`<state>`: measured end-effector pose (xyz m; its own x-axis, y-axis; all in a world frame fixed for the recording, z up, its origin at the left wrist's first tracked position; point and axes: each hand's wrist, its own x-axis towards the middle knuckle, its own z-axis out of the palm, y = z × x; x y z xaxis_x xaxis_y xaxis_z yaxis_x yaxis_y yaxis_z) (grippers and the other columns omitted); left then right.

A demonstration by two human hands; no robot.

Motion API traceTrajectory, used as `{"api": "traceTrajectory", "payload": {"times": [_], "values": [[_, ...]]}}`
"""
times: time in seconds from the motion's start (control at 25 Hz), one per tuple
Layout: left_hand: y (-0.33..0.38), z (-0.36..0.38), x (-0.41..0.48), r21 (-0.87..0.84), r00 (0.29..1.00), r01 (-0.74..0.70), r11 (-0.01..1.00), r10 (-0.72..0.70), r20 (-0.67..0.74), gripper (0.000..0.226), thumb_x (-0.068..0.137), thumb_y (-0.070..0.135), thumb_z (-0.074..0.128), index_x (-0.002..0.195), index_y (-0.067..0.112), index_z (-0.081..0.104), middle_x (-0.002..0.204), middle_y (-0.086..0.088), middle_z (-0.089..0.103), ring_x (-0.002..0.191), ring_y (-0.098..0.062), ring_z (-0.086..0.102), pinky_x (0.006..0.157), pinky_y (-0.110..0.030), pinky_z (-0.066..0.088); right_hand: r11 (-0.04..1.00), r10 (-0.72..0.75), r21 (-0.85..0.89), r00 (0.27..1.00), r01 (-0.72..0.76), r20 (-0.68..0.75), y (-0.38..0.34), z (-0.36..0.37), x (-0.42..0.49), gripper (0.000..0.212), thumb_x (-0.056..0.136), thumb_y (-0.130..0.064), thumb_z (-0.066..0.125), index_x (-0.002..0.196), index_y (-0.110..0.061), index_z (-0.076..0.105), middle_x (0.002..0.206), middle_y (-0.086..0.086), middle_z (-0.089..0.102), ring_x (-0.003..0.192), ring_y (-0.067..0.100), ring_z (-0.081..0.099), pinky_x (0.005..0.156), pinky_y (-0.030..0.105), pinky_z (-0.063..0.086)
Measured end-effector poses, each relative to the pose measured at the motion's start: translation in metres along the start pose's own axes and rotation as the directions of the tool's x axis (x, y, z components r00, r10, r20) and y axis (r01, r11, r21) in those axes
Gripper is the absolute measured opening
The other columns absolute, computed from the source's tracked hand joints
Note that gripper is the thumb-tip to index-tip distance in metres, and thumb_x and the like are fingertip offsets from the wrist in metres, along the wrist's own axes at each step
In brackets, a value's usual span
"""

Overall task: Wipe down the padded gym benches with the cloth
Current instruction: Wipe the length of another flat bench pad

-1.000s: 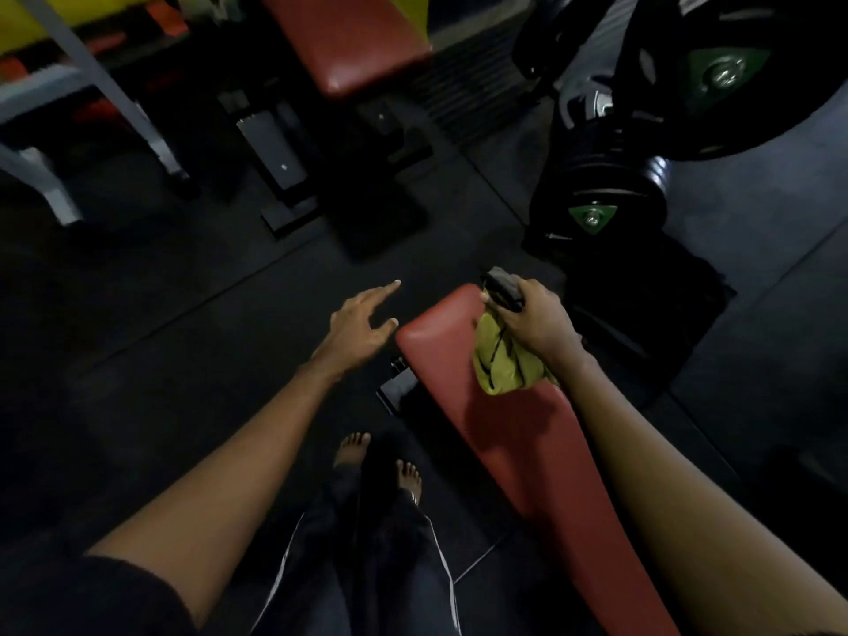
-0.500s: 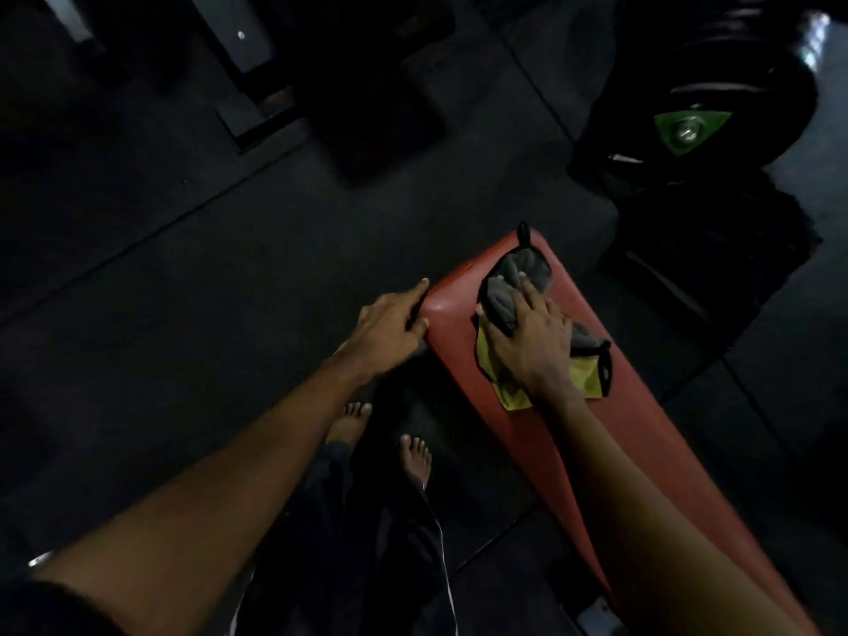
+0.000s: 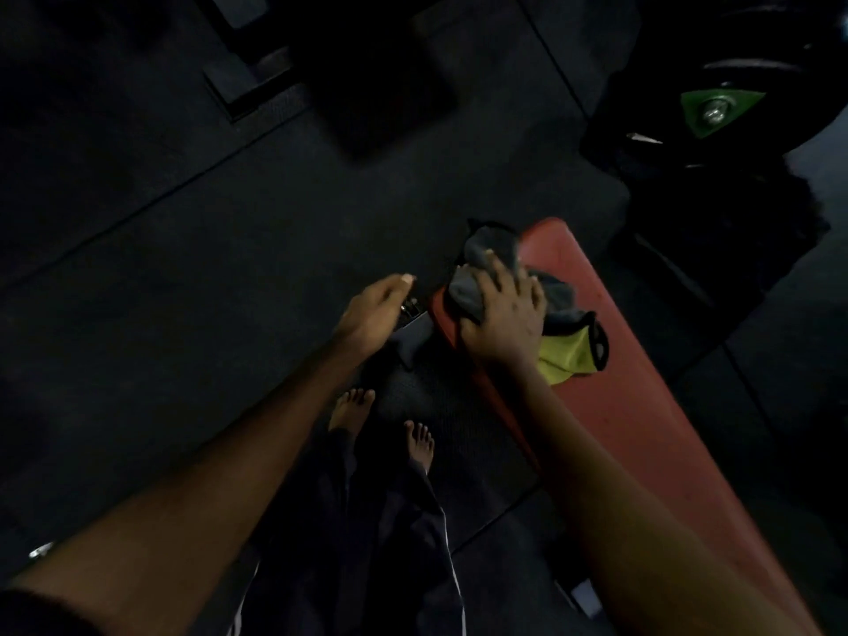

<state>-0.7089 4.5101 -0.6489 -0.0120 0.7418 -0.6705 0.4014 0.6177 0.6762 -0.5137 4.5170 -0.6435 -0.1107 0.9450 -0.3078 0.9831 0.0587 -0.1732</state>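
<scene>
right fingers (image 3: 502,280) flat on cloth (image 3: 565,360) | cloth on far end of bench (image 3: 619,406)

Right hand (image 3: 504,314) pressing cloth (image 3: 562,360) on red bench (image 3: 633,406) end, left hand (image 3: 371,314) just beside, bare feet (image 3: 420,440) below

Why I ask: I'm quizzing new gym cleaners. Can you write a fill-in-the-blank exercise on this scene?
1. The right hand presses the cloth onto a ____ padded bench.
2. The cloth is grey on one side and ____ on the other.
3. The left hand, beside the bench, holds ____.
4. The person's feet on the floor are ____.

Missing words: red; yellow; nothing; bare.
</scene>
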Motion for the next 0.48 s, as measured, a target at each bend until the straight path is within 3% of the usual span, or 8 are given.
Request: {"api": "traceTrajectory", "payload": {"times": [0.16,0.32,0.4,0.48], "values": [[-0.002,-0.013,0.014,-0.039,0.994,0.06,0.997,-0.063,-0.089,0.047,0.107,0.049,0.028,0.129,0.03,0.066,0.143,-0.001,0.057,0.133,-0.022,0.048,0.104,-0.03,0.033,0.994,-0.103,-0.025,0.994,0.104,0.048,-0.008,0.003,0.0,0.07,0.076,-0.054,0.039,0.138,-0.028,0.06,0.152,0.003,0.049,0.144,0.038,0.038,0.115,0.054,0.026],[-0.002,-0.018,0.028,-0.113,0.994,0.046,0.993,-0.057,-0.097,0.047,0.103,0.059,0.028,0.113,0.039,0.069,0.136,-0.001,0.063,0.126,-0.022,0.055,0.112,-0.041,0.039,0.964,-0.242,-0.103,0.969,0.245,0.044,-0.007,0.012,-0.006,0.059,0.08,-0.047,0.042,0.133,-0.033,0.064,0.148,0.003,0.055,0.138,0.037,0.047,0.112,0.056,0.037],[0.004,-0.019,0.029,-0.122,0.995,0.057,0.991,-0.066,-0.076,0.046,0.102,0.06,0.029,0.111,0.041,0.07,0.13,0.004,0.066,0.123,-0.019,0.057,0.111,-0.041,0.04,0.905,-0.395,-0.166,0.918,0.392,0.016,0.002,0.026,-0.037,0.05,0.09,-0.044,0.043,0.134,-0.032,0.064,0.154,0.003,0.05,0.139,0.036,0.047,0.113,0.054,0.038],[0.01,-0.016,0.033,-0.109,0.998,0.025,0.994,-0.031,-0.049,0.044,0.103,0.058,0.03,0.112,0.039,0.069,0.123,0.007,0.068,0.122,-0.016,0.057,0.109,-0.037,0.039,0.875,-0.46,-0.155,0.887,0.459,0.032,0.02,0.031,-0.066,0.053,0.094,-0.043,0.044,0.144,-0.028,0.057,0.161,0.002,0.038,0.148,0.035,0.036,0.119,0.053,0.03]]}}
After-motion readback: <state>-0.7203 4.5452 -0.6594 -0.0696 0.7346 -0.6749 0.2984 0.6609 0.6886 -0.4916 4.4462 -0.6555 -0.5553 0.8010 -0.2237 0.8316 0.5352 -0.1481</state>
